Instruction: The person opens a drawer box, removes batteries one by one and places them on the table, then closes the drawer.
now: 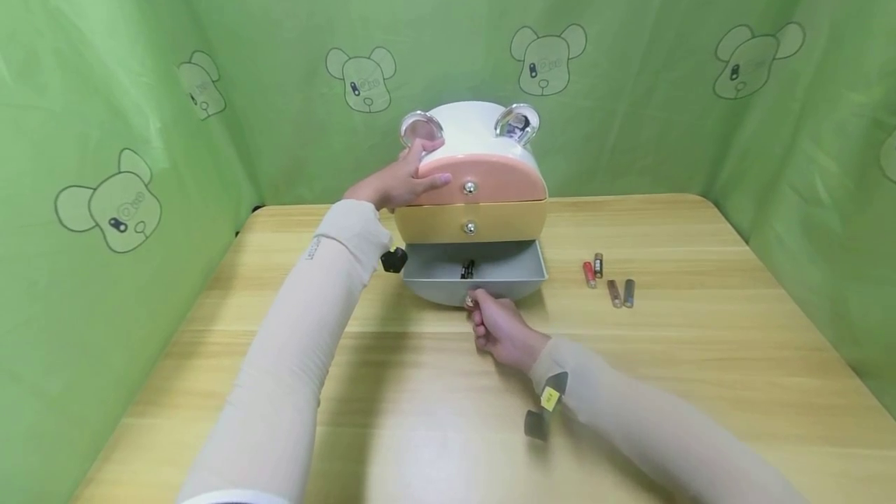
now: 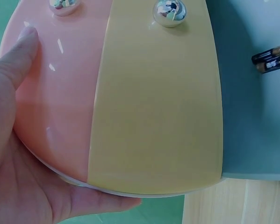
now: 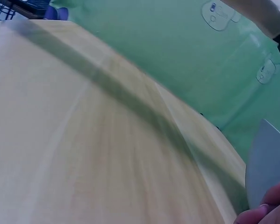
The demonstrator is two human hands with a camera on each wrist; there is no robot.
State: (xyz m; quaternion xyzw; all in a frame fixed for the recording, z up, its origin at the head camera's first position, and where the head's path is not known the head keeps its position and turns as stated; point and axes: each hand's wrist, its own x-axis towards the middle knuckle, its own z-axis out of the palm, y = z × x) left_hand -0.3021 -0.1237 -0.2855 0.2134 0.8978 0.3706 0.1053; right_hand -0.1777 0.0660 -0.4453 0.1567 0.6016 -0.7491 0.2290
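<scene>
A small bear-eared drawer cabinet (image 1: 470, 127) with a white top stands on the table. Its pink top drawer (image 1: 507, 177) and yellow middle drawer (image 1: 427, 222) are closed; the grey bottom drawer (image 1: 521, 261) is pulled out. Black batteries (image 1: 467, 269) lie inside it, also visible in the left wrist view (image 2: 270, 59). My left hand (image 1: 399, 179) grips the cabinet's left side, thumb across the pink front and fingers round the edge by the ear. With curled fingers, my right hand (image 1: 505, 330) pinches the grey drawer's round knob (image 1: 470, 301), partly covering it.
Right of the cabinet, several loose batteries lie on the wooden table (image 1: 434, 411), among them a red one (image 1: 589, 274) and a black one (image 1: 598, 265). A green curtain (image 1: 448, 22) with bear-head prints encloses the back and sides.
</scene>
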